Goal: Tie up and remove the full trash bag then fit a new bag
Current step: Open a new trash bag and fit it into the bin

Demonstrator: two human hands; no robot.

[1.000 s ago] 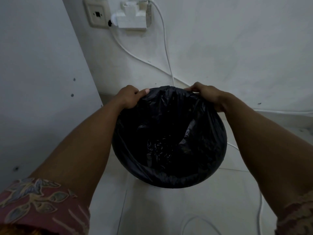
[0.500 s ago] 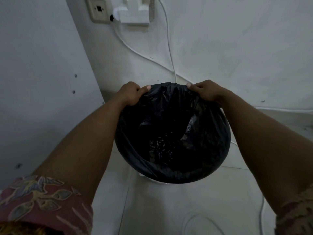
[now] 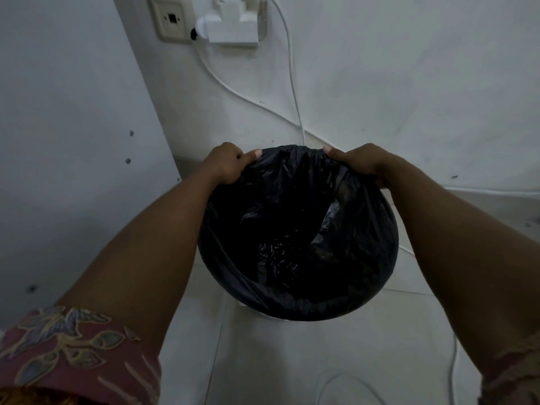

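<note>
Black trash bag (image 3: 298,238) lines a round bin standing on the pale tiled floor (image 3: 292,361), close to the white wall, and every place below is told from that bag's mouth. At its far-left rim the left hand (image 3: 226,165) is curled shut on a fold of the film, thumb lying along the top edge and pointing inward. Between the two hands, along the far rim, the plastic bunches into gathered folds, so the hands sit level with each other on the far side and neither is clearly nearer the work; the mouth opens toward the person, roughly round, with no long axis to speak of. At the far-right rim the right hand (image 3: 358,163) pinches the film the same way, thumb tip toward the middle. The near rim is already rolled over the bin's edge, so I judge the coming move to be seating the far edge. The bin itself is almost wholly hidden; only a pale sliver shows under the near rim. Fingers beyond the rim are out of sight, and the dark bag bottom is hard to read.
</note>
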